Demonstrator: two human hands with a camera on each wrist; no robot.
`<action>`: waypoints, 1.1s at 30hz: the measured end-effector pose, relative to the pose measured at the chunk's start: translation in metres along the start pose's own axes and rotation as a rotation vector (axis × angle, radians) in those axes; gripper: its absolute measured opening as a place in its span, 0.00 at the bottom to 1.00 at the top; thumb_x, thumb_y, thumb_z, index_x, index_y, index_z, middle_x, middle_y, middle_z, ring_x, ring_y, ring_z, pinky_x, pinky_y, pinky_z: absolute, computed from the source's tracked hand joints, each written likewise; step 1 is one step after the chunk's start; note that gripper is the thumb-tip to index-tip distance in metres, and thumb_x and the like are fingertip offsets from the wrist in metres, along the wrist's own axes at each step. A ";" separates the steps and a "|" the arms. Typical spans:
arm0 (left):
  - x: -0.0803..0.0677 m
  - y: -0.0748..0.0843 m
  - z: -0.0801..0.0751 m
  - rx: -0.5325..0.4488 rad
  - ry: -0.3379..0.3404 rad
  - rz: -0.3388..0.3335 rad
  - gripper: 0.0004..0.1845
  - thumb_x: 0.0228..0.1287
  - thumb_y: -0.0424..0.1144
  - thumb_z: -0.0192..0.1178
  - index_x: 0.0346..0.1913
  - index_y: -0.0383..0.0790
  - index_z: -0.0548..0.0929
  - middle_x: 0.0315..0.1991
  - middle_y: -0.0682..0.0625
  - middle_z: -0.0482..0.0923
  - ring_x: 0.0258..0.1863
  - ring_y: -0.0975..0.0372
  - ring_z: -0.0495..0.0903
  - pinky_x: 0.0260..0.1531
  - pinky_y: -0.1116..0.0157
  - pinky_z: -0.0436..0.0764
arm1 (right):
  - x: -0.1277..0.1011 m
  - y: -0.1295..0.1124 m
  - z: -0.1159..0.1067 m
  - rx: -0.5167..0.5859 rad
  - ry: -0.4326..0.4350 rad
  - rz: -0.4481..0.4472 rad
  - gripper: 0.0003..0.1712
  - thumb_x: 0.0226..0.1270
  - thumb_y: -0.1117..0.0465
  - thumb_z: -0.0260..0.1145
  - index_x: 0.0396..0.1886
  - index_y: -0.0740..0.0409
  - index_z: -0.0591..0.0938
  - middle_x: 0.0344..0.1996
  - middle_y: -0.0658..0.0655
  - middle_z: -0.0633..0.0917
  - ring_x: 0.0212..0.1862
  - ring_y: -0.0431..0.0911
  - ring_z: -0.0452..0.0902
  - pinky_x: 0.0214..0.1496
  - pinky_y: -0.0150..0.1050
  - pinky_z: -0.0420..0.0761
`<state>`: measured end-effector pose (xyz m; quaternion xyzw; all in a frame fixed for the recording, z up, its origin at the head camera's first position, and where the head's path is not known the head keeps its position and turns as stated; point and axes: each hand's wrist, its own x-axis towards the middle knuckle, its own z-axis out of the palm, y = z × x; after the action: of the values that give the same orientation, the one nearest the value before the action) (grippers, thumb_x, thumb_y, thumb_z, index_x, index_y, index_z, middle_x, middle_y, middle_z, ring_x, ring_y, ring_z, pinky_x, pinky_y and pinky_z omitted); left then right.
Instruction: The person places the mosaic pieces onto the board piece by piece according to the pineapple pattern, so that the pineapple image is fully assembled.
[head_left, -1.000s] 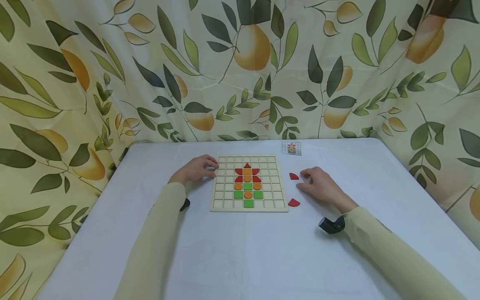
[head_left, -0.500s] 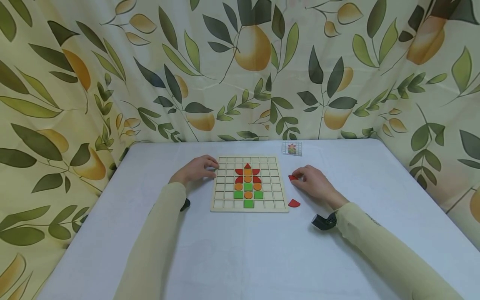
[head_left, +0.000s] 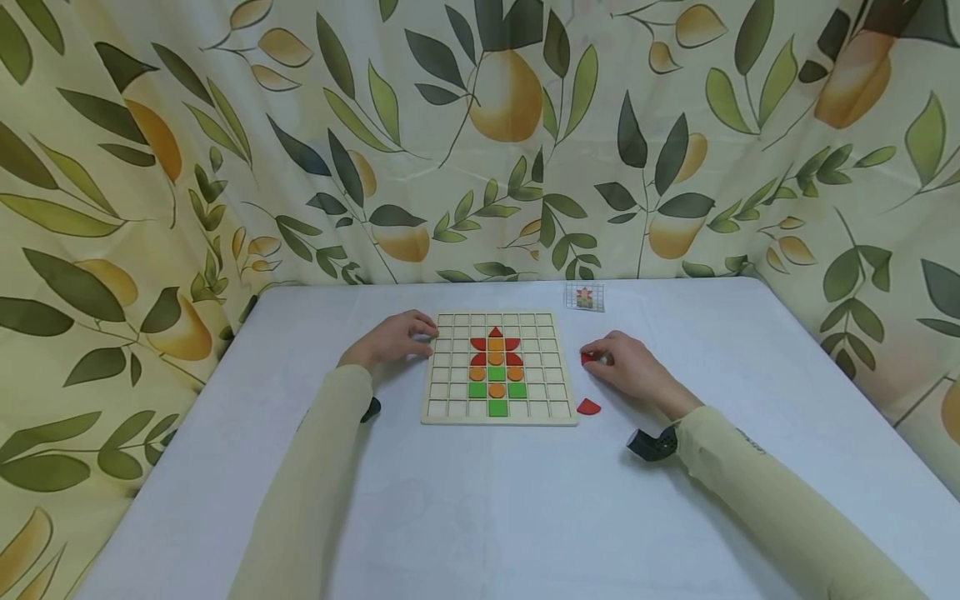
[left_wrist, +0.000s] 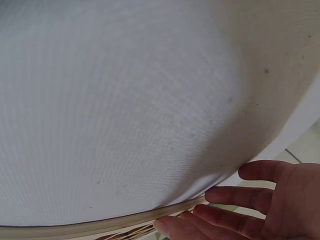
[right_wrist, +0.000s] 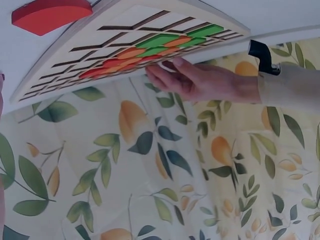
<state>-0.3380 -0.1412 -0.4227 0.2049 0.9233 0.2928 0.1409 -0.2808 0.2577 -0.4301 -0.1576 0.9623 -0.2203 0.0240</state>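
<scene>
The red piece [head_left: 586, 357], a small flat shape with one curved edge, is lying on the white table just right of the wooden grid board [head_left: 498, 367], partly covered by the right hand [head_left: 628, 367], whose fingertips are pinching it. The board is lying flat, its middle cells showing red, orange and green pieces forming a flower-like figure. A second red piece [head_left: 588, 407], quarter-round, is lying loose beside the board's near right corner.
</scene>
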 end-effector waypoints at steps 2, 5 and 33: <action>0.000 0.000 0.000 -0.002 0.002 -0.008 0.18 0.56 0.40 0.63 0.51 0.42 0.81 0.58 0.53 0.69 0.63 0.57 0.62 0.66 0.58 0.59 | 0.000 -0.001 -0.002 0.002 -0.007 -0.016 0.17 0.58 0.58 0.65 0.47 0.60 0.81 0.34 0.55 0.80 0.37 0.47 0.72 0.40 0.39 0.73; 0.001 -0.001 0.000 0.000 0.002 0.003 0.18 0.56 0.39 0.63 0.51 0.42 0.80 0.59 0.52 0.69 0.64 0.56 0.62 0.66 0.57 0.59 | -0.002 -0.003 -0.005 -0.001 -0.038 -0.026 0.19 0.57 0.58 0.66 0.48 0.61 0.80 0.32 0.54 0.81 0.36 0.47 0.72 0.39 0.39 0.74; -0.002 0.005 -0.002 -0.005 -0.002 -0.018 0.19 0.56 0.38 0.63 0.52 0.40 0.80 0.59 0.50 0.69 0.64 0.56 0.62 0.67 0.57 0.59 | -0.014 -0.040 0.003 0.119 -0.051 0.019 0.20 0.53 0.51 0.70 0.43 0.56 0.80 0.27 0.50 0.80 0.30 0.44 0.72 0.30 0.34 0.75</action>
<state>-0.3356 -0.1390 -0.4179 0.1965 0.9242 0.2936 0.1448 -0.2551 0.2268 -0.4164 -0.1523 0.9480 -0.2730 0.0601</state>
